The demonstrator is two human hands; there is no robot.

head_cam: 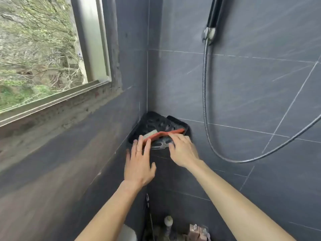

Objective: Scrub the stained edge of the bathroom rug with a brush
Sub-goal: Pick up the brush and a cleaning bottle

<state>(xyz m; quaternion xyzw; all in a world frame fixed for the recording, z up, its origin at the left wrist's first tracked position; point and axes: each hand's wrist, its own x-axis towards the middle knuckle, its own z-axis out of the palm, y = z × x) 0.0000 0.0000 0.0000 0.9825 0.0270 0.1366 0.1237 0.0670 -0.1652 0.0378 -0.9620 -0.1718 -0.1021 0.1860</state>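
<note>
A red brush (163, 133) with pale bristles at its left end lies across a black corner shelf (156, 121) where two dark tiled walls meet. My left hand (139, 162) reaches up with straight fingers, its fingertips touching the brush's bristle end. My right hand (182, 150) comes in from the right. Its fingertips rest on the middle of the red handle and its thumb sits lower, by the shelf's front rim. Neither hand has lifted the brush. No rug is in view.
A shower head holder (209, 34) and its metal hose (205, 101) hang on the right wall. A window (43, 58) with a rough sill is on the left. Bottles (168, 223) and a white object (127, 233) stand low in the corner.
</note>
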